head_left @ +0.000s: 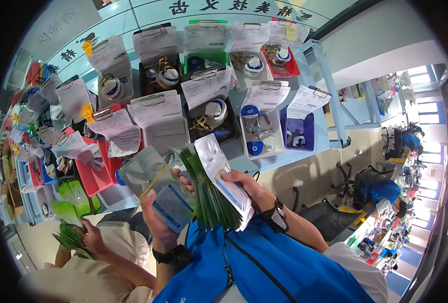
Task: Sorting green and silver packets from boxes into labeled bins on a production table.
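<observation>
My left hand (159, 224) is closed on a clear plastic pouch (171, 204) with a blue-and-white label and a yellow rubber band around it. Its thumb lies along the pouch's edge, and fingertips show beyond the far side. My right hand (251, 189) grips a bundle of bags, with a white labelled packet (224, 174) on its outer face and a fanned stack of green bags (208, 197) behind. A yellow band crosses the white packet. Both bundles are held up side by side before my chest; whether my left fingers touch the green bags is hidden.
On the pale blue bench (317, 136) stand several trays with clipped paper sheets, including a black tray (229, 129) with brass fittings, a white tray (279, 139) and a purple tray (304, 134). At left, a co-worker's hand (92, 240) holds green bags. Chairs (330, 219) are at right.
</observation>
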Action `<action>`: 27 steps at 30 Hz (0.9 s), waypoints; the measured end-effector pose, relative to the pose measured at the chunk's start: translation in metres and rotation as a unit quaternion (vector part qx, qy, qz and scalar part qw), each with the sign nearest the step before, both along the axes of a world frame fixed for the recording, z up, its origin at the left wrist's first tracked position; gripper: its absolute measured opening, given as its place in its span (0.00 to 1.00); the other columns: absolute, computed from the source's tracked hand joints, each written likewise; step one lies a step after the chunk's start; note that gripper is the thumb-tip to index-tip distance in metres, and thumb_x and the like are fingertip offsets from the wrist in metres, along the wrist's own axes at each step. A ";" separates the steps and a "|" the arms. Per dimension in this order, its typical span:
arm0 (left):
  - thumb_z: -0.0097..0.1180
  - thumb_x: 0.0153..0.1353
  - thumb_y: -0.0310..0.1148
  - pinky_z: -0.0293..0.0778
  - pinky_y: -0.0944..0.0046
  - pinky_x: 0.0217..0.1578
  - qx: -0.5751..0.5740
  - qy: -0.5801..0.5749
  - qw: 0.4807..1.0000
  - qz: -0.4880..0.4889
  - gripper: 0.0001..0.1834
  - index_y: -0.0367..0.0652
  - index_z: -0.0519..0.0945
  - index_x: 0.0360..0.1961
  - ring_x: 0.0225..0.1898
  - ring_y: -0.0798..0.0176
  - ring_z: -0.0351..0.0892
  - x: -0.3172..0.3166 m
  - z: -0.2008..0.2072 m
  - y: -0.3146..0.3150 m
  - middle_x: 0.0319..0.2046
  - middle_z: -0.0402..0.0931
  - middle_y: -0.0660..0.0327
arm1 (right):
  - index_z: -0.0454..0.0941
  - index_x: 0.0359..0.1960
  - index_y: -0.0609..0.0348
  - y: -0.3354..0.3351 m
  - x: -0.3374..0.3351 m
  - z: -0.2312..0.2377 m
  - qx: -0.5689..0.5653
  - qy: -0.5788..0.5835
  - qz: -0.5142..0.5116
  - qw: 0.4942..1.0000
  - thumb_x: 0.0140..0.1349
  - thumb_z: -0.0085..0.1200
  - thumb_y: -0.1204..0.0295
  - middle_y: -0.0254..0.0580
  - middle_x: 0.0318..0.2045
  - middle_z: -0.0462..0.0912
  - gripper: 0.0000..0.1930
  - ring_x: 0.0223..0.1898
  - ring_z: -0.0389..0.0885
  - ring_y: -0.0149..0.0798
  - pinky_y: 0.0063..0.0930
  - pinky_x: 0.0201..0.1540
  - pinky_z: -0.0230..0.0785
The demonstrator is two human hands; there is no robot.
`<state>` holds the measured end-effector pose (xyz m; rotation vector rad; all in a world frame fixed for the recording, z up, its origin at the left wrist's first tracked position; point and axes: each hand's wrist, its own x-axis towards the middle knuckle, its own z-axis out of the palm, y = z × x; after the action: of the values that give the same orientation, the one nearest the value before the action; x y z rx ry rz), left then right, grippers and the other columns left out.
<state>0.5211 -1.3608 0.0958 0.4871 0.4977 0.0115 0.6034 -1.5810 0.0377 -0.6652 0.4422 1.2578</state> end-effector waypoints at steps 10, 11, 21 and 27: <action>0.46 0.62 0.52 0.74 0.58 0.49 0.035 0.017 0.998 0.056 0.35 0.31 0.70 0.59 0.43 0.57 0.77 0.001 0.000 -0.012 0.43 0.75 0.51 | 0.73 0.56 0.69 -0.008 0.003 0.010 -0.008 -0.040 0.044 0.998 0.61 0.59 0.57 0.48 0.43 0.85 0.29 0.36 0.87 0.36 0.26 0.41 0.80; 0.47 0.62 0.52 0.74 0.59 0.49 0.031 0.006 0.999 0.020 0.34 0.32 0.70 0.59 0.43 0.58 0.78 -0.001 -0.003 -0.013 0.43 0.75 0.52 | 0.73 0.56 0.69 -0.009 -0.001 0.003 -0.001 -0.042 0.029 0.999 0.61 0.60 0.57 0.48 0.43 0.85 0.29 0.36 0.87 0.36 0.26 0.41 0.80; 0.49 0.63 0.43 0.77 0.62 0.46 0.102 0.109 0.989 -0.011 0.26 0.35 0.72 0.56 0.42 0.60 0.81 0.010 0.008 -0.062 0.43 0.78 0.54 | 0.68 0.60 0.69 -0.047 0.027 0.008 -0.026 -0.046 0.036 0.998 0.57 0.65 0.63 0.47 0.48 0.83 0.33 0.41 0.86 0.35 0.27 0.46 0.80; 0.48 0.63 0.36 0.78 0.59 0.48 0.133 0.163 0.977 0.017 0.22 0.36 0.72 0.56 0.46 0.57 0.82 0.026 0.004 -0.116 0.46 0.79 0.53 | 0.69 0.59 0.68 -0.086 0.059 0.016 0.009 -0.063 0.068 0.996 0.58 0.65 0.64 0.46 0.47 0.83 0.31 0.40 0.86 0.34 0.26 0.46 0.80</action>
<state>0.5474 -1.4768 0.0997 0.7487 0.8325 0.0317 0.6628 -1.6674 0.0535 -0.7650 0.2856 1.3377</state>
